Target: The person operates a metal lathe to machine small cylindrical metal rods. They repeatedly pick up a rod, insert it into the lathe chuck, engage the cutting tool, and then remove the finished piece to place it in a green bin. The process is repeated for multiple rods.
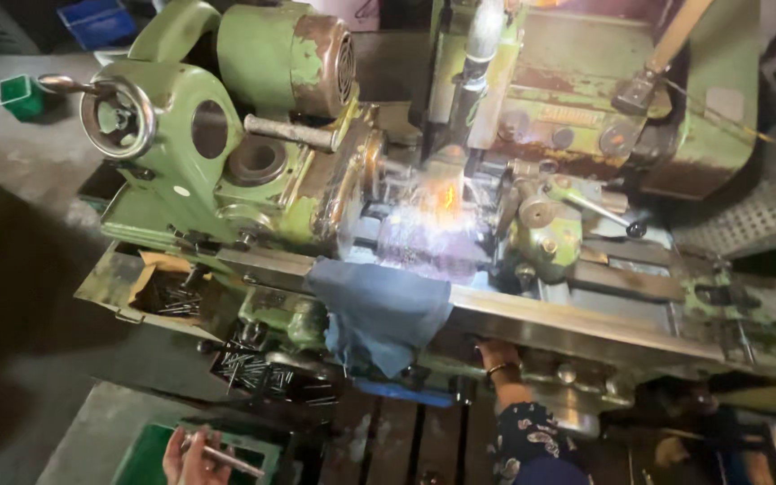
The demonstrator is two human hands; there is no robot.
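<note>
Two hands work at an old green grinder (226, 135). The left hand (192, 454), low down, has its fingers curled round a thin metal rod (226, 458). The right hand (498, 357) reaches under the bed (586, 323); its fingers are hidden. Sparks (442, 198) fly mid-machine, so grinding looks underway. More rods (253, 368) wait in a tray.

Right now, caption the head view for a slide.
Green grinding machine throwing sparks; left hand holds metal rod, right hand under its bed.

A blue cloth (379, 310) drapes off the green grinding machine (226, 162) near sparks (442, 193).
</note>
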